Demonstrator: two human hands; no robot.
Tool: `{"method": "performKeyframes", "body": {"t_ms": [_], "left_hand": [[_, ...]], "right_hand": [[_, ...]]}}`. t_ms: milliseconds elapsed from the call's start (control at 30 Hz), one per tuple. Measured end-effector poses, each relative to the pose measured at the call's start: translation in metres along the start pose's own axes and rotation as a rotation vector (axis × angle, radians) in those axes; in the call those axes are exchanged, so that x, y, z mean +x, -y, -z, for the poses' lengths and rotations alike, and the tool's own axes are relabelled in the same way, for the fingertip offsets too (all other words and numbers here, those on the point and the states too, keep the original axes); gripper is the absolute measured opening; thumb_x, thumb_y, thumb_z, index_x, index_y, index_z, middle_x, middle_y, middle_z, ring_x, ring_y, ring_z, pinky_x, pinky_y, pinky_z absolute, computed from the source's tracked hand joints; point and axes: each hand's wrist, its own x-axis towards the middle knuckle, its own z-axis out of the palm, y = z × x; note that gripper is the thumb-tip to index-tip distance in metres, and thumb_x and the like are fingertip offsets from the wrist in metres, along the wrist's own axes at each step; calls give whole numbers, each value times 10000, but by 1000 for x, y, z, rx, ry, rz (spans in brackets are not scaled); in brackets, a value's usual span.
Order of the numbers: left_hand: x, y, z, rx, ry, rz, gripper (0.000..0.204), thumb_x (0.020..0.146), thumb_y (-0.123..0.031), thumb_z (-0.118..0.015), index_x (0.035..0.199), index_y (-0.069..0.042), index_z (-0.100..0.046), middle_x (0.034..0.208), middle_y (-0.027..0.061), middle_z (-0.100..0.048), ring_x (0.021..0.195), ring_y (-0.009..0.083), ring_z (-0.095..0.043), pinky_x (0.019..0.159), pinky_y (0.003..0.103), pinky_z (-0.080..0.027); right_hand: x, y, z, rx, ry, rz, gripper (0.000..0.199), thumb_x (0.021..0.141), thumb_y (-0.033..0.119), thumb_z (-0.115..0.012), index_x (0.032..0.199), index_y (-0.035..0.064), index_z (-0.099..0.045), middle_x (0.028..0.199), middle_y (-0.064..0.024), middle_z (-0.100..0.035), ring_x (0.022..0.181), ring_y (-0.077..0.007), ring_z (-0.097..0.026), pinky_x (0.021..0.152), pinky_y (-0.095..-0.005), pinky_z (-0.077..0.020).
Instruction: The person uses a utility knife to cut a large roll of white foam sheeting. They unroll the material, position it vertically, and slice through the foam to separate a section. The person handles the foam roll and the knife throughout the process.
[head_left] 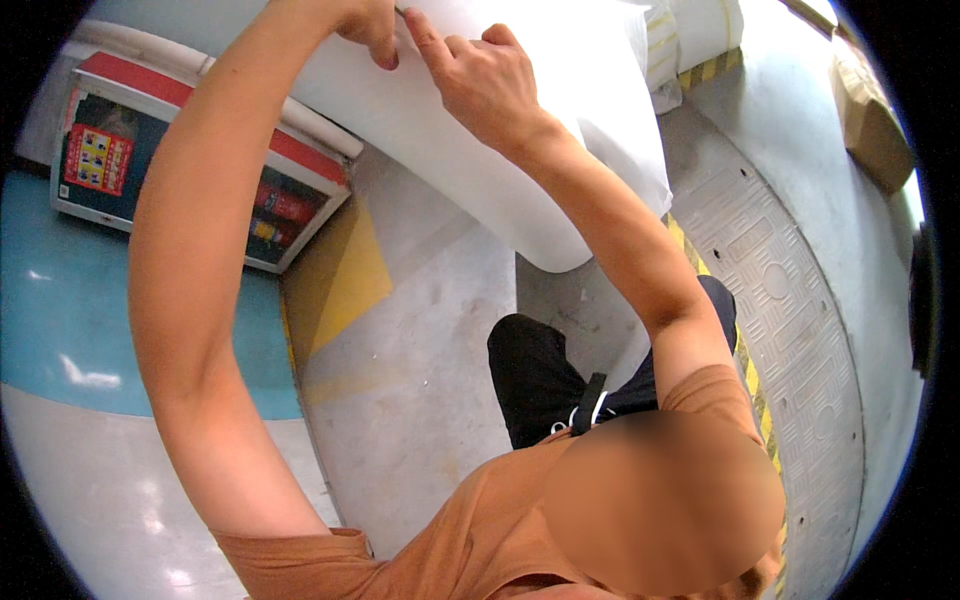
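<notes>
A large, smooth white roll or wrapped sheet [470, 175] slants across the upper middle. My left hand [371, 28] is at its upper edge, bent downward and partly cut off by the top of the picture. Its fingers look closed, and a thin dark sliver shows beside them, too small to name. Facing it, my right hand [487, 85] rests over the white surface. The right index finger reaches toward the sliver, close to the left hand, while the other fingers are bent and apart. Nothing shows in the right hand.
A red-topped cabinet [205, 150] with extinguishers behind glass stands left, by a white pipe [325, 132]. Yellow-black floor tape [755, 400] runs beside a patterned metal plate [790, 300]. Another white roll [705, 30] lies at the back, and a brown carton [868, 115] stands far right.
</notes>
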Motion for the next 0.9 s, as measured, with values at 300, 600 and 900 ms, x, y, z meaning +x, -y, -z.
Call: {"method": "performKeyframes", "body": {"t_ms": [300,600,900], "left_hand": [[12,4,-10,-39,59,-117,507,691,-481,-735,877,-9,-722,892,165,-703,850,314,-666,762,390,-519],[-20,-25,-24,-81,-256,211,490,750,-536,-661,944,-93,-742,1019,127,-699,1001,255,-638,960,415,-377],[-17,-31,-35,-323,-321,280,312,764,-349,-673,930,-96,-747,1014,108,-702,1041,240,-620,1084,403,-241]], "right_hand": [[-161,-26,26,73,283,-43,548,819,-27,-542,1355,62,-473,607,-21,-569,475,-161,-494,647,-330,-413],[-123,-10,32,289,121,-71,554,827,-21,-542,1366,60,-441,625,-14,-570,495,-170,-524,649,-347,-433],[-97,-2,38,328,22,-112,503,855,12,-556,1345,70,-458,693,-36,-653,529,-179,-596,658,-344,-441]]}}
